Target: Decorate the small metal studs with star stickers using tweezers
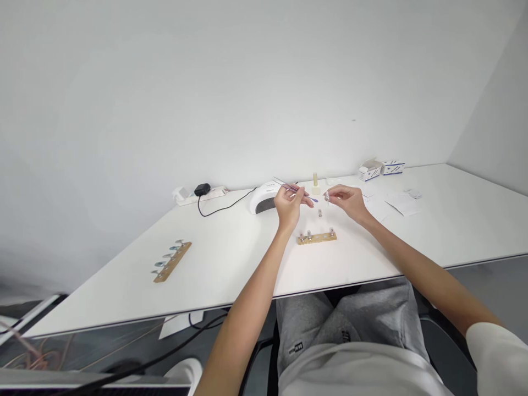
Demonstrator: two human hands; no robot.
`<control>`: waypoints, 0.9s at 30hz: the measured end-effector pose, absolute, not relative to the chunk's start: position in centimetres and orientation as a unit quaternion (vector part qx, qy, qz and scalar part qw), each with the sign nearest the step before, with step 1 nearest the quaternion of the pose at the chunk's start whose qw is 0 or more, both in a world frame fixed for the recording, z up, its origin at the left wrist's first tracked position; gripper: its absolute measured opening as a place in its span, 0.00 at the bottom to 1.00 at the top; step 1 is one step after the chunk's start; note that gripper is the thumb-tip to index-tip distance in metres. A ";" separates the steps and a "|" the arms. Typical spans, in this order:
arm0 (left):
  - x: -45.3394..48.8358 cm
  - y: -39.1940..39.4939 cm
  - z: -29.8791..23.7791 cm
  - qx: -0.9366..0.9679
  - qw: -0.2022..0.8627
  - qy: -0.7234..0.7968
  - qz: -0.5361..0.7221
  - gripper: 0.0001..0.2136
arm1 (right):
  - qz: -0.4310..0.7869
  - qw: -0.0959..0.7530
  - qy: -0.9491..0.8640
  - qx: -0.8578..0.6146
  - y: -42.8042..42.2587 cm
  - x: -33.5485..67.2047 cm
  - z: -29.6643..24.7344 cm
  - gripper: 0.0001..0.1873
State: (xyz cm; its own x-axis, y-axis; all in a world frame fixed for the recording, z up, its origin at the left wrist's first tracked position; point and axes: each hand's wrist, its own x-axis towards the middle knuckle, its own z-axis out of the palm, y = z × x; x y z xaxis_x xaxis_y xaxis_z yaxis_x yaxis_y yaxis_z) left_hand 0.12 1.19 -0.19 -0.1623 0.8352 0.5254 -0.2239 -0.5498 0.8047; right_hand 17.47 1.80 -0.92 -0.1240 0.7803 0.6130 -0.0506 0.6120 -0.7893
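Note:
My left hand is closed around a slim tool, silvery at its upper end like tweezers, with a purple tip pointing right. My right hand pinches a small shiny, silvery piece, perhaps a nail tip on a stand; its exact kind is too small to tell. The two hands face each other, a little apart. Between and below them, a similar small piece stands on the table. Nearer to me lies a wooden strip carrying several small glittering pieces.
A white nail lamp sits behind my left hand, and a pale polish bottle stands farther back. Leftward lies another wooden strip with bluish pieces. A power strip, small boxes and papers are on the white table.

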 end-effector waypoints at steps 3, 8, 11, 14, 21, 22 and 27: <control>0.1 1.2 -0.3 0.530 0.375 0.288 0.704 0.15 | 0.341 0.606 -0.663 -0.278 1.9 17.5 -0.9 0.10; 0.1 1.3 -0.3 0.531 0.373 0.284 0.706 0.14 | 0.341 0.590 -0.656 -0.325 2.4 17.8 -1.3 0.13; 0.1 1.2 -0.2 0.529 0.372 0.289 0.706 0.14 | 0.341 0.568 -0.650 -0.373 3.3 18.4 -2.0 0.15; 0.2 1.1 -0.1 0.527 0.372 0.292 0.706 0.15 | 0.309 0.550 -0.650 -0.424 4.4 19.2 -2.9 0.14; 0.2 1.2 0.0 0.528 0.369 0.299 0.704 0.16 | 0.273 0.457 -0.675 -0.511 5.6 20.7 -4.3 0.09; 0.2 1.2 -0.1 0.529 0.370 0.298 0.703 0.16 | 0.271 0.443 -0.681 -0.517 5.7 20.7 -4.4 0.08; 0.1 1.4 -0.3 0.528 0.372 0.289 0.706 0.15 | 0.271 0.396 -0.699 -0.530 5.8 20.3 -5.5 0.06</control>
